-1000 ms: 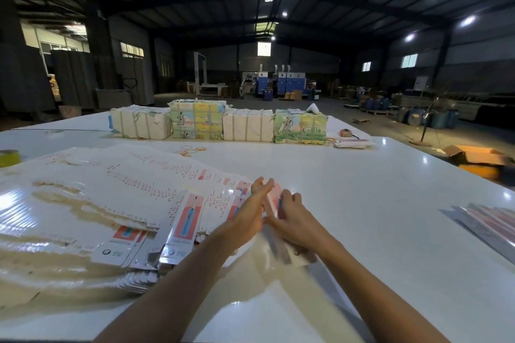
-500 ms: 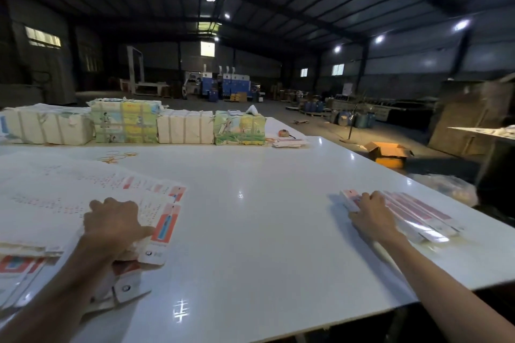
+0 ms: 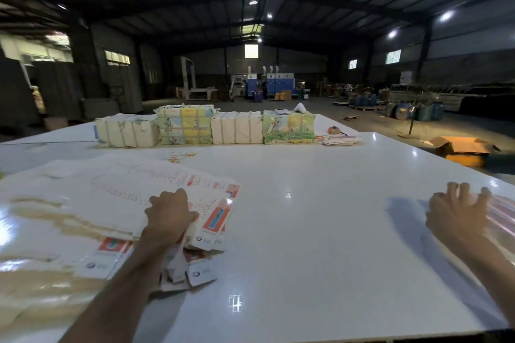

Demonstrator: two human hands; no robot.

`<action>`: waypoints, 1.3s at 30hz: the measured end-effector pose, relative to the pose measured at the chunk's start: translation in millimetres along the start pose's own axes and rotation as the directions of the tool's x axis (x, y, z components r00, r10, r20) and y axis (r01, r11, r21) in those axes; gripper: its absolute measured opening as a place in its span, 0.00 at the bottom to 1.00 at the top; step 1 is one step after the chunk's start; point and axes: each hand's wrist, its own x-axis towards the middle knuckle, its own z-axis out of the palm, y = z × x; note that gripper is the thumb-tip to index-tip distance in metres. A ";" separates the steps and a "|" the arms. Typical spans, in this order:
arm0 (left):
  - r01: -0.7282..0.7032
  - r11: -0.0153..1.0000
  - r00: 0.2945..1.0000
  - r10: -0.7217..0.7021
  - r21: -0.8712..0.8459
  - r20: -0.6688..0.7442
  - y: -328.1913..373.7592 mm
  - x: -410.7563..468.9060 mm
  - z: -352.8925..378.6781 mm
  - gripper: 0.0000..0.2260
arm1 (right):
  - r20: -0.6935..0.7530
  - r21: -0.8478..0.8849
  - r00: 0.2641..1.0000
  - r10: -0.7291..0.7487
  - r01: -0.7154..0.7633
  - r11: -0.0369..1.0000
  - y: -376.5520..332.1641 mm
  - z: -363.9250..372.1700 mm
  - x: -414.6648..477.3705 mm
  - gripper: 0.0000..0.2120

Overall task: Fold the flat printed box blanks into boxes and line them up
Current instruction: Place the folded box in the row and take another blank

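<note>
Lower left of the frame, the left hand (image 3: 170, 213) is gripping the fanned flat box blanks (image 3: 111, 195) on the white table (image 3: 306, 217), fingers curled. At the right edge, the right hand (image 3: 457, 214) is spreading open fingers over blurred folded boxes (image 3: 501, 210), holding nothing.

A second ago both hands met over one blank at the right edge of the pile of flat blanks (image 3: 111, 198). Since then the right hand (image 3: 457, 211) has swung far to the right to the row of folded boxes (image 3: 501, 210), where it lay on them half a second ago and now hovers blurred with its fingers spread. The left hand (image 3: 170, 214), fingers straight then, has curled them and grips the pile's near right edge.
</note>
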 end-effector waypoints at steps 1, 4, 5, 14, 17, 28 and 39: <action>0.011 0.999 1.000 -0.012 -0.037 -0.005 -2.9 -0.2 -1.4 0.17 | -0.057 0.096 0.998 -0.003 0.008 0.995 -12.2 -4.6 2.5 0.23; 0.063 0.997 0.998 -0.061 -0.049 0.035 -10.1 2.8 -6.8 0.17 | -0.223 0.390 0.974 -0.048 0.134 0.911 -61.0 -33.4 5.5 0.19; 0.083 0.996 0.996 -0.081 -0.032 0.047 -12.8 5.6 -7.9 0.18 | -0.295 0.460 0.953 -0.073 0.209 0.863 -79.7 -47.3 2.6 0.17; 0.103 0.967 0.991 -0.120 -0.231 -0.058 -24.9 19.7 -23.2 0.38 | -0.555 0.607 0.719 -0.418 0.694 0.388 -228.3 -132.4 -63.6 0.14; 0.006 0.895 0.998 -0.030 -0.445 -0.048 -20.0 22.8 -41.3 0.28 | -0.575 0.616 0.672 -0.466 0.731 0.294 -235.0 -122.1 -69.9 0.13; -0.033 0.339 0.965 0.256 -0.940 0.059 111.6 3.8 14.0 0.27 | -0.199 0.739 0.858 -0.473 -0.186 -0.648 -213.6 -154.2 -60.7 0.20; -0.056 0.299 0.966 0.259 -0.953 0.025 103.2 -4.0 68.5 0.35 | -0.143 0.789 0.832 -0.536 -0.232 -0.569 -227.1 -129.1 -57.8 0.24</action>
